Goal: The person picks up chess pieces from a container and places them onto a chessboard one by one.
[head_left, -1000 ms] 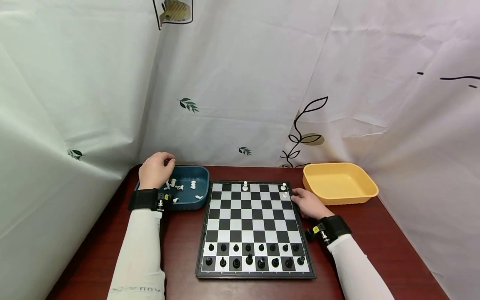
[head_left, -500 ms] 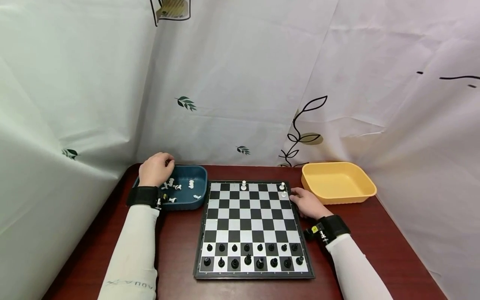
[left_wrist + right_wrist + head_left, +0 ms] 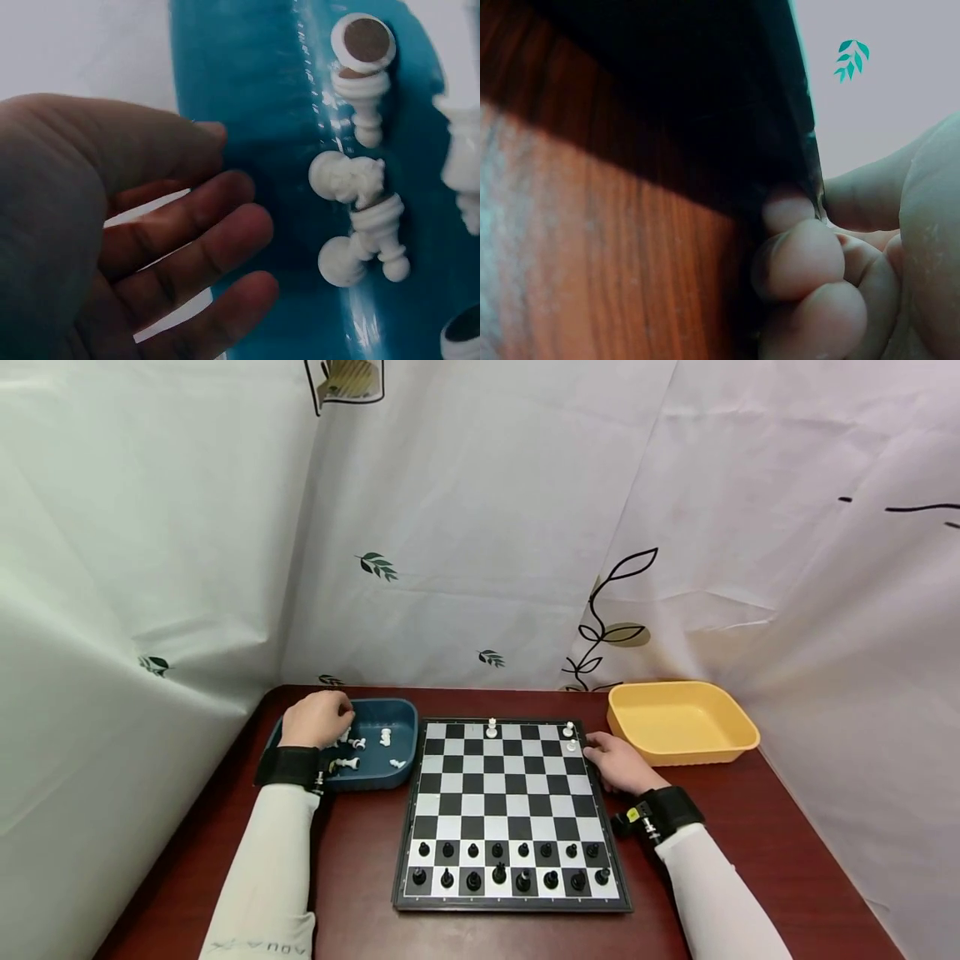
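curtain (image 3: 480, 527): white sheet with a leaf print, hangs behind and on both sides of the board.
table (image 3: 360, 860): dark red wood grain, glossy; carries everything.
board (image 3: 510, 810): flat square, black and white checks, black rim, mid-table; landmark for the rest.
yellow tray (image 3: 738, 739): smooth plastic, rounded rectangle, right of the board's far corner; nothing visible in it.
blue tray (image 3: 401, 752): teal plastic, glossy, just left of the board's far-left corner.
left hand (image 3: 318, 718): over the blue tray's left part, nearer of the two to the loose pieces; in the wrist view its fingers (image 3: 217, 247) are loosely spread, hold nothing and lie just left of the pieces.
right hand (image 3: 618, 762): at the board's far-right edge, fingers (image 3: 799, 259) curled against the black rim, gripping that edge; it holds no piece.
black pieces (image 3: 510, 864): two full rows upright on the board's near side.
white pieces (image 3: 371, 747): loose in the blue tray, most tipped on their sides at mixed angles, no common long axis; small turned plastic, round bases (image 3: 364, 41) with a brown pad.
white king (image 3: 492, 727): upright on the board's far row, near the middle.
white rook (image 3: 568, 729): upright at the far-right corner; white pawn (image 3: 572, 745) on the square just in front of it, beside the right fingertips.
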Demonstrator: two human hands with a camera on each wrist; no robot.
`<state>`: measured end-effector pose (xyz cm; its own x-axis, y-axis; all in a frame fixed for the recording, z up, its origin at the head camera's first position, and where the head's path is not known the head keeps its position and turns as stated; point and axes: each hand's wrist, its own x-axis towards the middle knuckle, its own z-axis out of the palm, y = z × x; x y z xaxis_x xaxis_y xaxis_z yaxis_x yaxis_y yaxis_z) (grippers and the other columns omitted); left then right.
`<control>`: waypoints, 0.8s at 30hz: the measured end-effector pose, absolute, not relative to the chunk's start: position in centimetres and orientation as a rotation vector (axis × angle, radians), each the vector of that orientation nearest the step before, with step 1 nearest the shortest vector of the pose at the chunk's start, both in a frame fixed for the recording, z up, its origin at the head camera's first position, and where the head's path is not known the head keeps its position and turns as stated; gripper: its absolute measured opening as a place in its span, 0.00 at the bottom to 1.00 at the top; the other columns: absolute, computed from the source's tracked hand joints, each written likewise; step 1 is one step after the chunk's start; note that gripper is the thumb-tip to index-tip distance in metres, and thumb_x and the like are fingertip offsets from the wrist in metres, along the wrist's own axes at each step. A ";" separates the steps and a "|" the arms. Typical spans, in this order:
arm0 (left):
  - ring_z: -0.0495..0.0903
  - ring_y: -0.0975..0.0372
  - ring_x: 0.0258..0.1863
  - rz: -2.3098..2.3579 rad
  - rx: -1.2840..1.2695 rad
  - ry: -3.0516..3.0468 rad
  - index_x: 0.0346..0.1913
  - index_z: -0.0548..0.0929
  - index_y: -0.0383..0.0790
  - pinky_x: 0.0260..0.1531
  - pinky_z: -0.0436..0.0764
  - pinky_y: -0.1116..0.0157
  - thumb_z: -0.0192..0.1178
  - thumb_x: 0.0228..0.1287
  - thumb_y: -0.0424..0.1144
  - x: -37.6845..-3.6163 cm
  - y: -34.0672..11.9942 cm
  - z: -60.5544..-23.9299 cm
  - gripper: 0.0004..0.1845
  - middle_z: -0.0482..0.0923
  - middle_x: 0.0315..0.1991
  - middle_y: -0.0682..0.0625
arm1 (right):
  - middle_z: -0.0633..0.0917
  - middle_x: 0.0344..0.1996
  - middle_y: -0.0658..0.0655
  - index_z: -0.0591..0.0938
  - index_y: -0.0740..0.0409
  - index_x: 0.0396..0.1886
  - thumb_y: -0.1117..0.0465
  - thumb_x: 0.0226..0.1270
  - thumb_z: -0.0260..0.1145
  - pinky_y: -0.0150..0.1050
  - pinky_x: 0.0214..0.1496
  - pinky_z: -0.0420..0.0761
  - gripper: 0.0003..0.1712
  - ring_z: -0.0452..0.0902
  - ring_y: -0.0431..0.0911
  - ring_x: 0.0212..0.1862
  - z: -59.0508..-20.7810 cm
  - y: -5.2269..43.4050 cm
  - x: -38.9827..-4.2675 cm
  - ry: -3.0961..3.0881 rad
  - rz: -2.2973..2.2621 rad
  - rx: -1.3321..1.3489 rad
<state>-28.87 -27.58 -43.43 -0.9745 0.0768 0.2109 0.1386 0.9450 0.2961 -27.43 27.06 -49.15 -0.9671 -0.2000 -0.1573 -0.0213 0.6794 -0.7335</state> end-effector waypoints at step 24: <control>0.85 0.52 0.35 -0.535 -0.065 -3.164 0.45 0.93 0.36 0.39 0.86 0.45 0.69 0.73 0.34 -27.9 -28.2 -43.9 0.06 0.89 0.40 0.42 | 0.81 0.22 0.58 0.73 0.70 0.77 0.57 0.91 0.53 0.46 0.25 0.79 0.27 0.78 0.51 0.20 -49.0 27.0 -27.5 2.652 -1.128 -0.160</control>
<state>-27.91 -28.19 -43.94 -0.9969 0.0513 -0.0605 0.0285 0.9436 0.3297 -27.46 27.03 -48.97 -0.9616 -0.1987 -0.1895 -0.0014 0.6935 -0.7204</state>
